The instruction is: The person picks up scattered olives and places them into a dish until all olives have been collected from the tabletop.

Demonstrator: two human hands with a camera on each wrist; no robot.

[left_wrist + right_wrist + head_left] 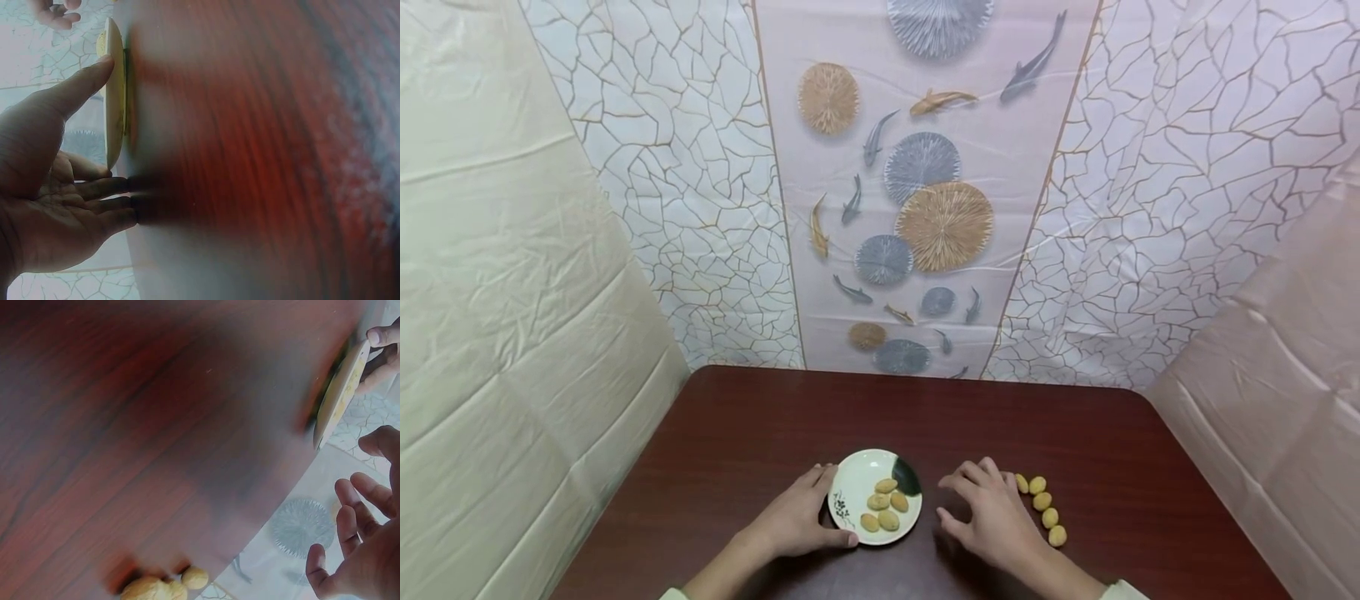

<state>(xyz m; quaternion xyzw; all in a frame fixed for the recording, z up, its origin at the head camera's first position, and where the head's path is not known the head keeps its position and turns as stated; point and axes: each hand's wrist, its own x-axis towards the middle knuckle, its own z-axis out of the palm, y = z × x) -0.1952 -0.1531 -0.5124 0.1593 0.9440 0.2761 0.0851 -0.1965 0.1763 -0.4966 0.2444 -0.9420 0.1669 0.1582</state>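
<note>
A small white round plate (856, 475) with a dark green patch and a dark floral print lies on the table. On it are several small yellow-tan oval pieces (888, 520), nut- or fruit-like. My left hand (801, 512) holds the plate's left edge, thumb at the near rim and index fingertip farther round it; its other fingertips reach down at the tabletop in the left wrist view. To the right of the plate, my right hand (988, 508) hovers with loosely bent, spread fingers and nothing between them. Just beyond it runs a curved row of similar oval pieces (1049, 517).
The dark red-brown wooden table (760, 425) has rounded far corners. A patterned cloth backdrop (895, 167) with fish and discs hangs behind it. Pale cloth walls (497, 333) close in the left and right sides.
</note>
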